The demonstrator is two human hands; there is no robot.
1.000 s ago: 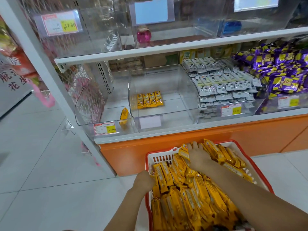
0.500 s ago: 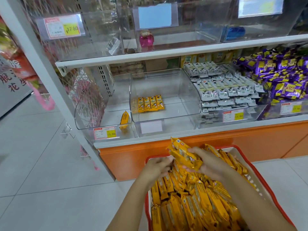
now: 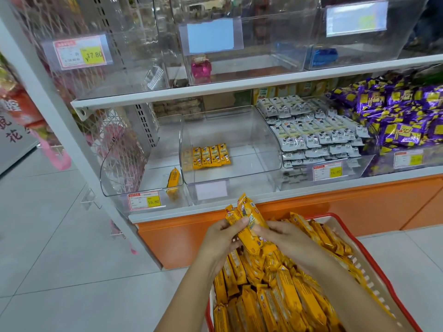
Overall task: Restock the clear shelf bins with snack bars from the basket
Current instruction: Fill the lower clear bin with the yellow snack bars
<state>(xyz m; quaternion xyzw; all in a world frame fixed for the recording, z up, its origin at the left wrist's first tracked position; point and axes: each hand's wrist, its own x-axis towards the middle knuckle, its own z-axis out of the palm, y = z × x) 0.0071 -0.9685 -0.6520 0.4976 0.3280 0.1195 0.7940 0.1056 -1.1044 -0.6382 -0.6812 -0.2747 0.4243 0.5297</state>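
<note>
A red-rimmed white basket (image 3: 374, 267) on the floor is heaped with yellow snack bars (image 3: 282, 293). Above the heap, my left hand (image 3: 223, 238) and my right hand (image 3: 285, 238) together grip a small bunch of yellow bars (image 3: 249, 224), held upright below the shelf edge. The middle clear bin (image 3: 251, 144) on the lower shelf holds a short row of the same yellow bars (image 3: 211, 155) at its back. One yellow bar (image 3: 173, 180) stands in the left clear bin (image 3: 134, 173).
To the right, a bin of white-grey bars (image 3: 316, 135) and a pile of purple packets (image 3: 398, 116). The upper shelf (image 3: 239, 88) carries nearly bare clear bins with a pink packet (image 3: 201, 69). An orange base panel (image 3: 311, 212) runs under the shelf. White tiled floor lies to the left.
Both hands rose out of the basket heap with a bunch of yellow bars. The left hand has joined the right on the bunch, which now stands more upright.
</note>
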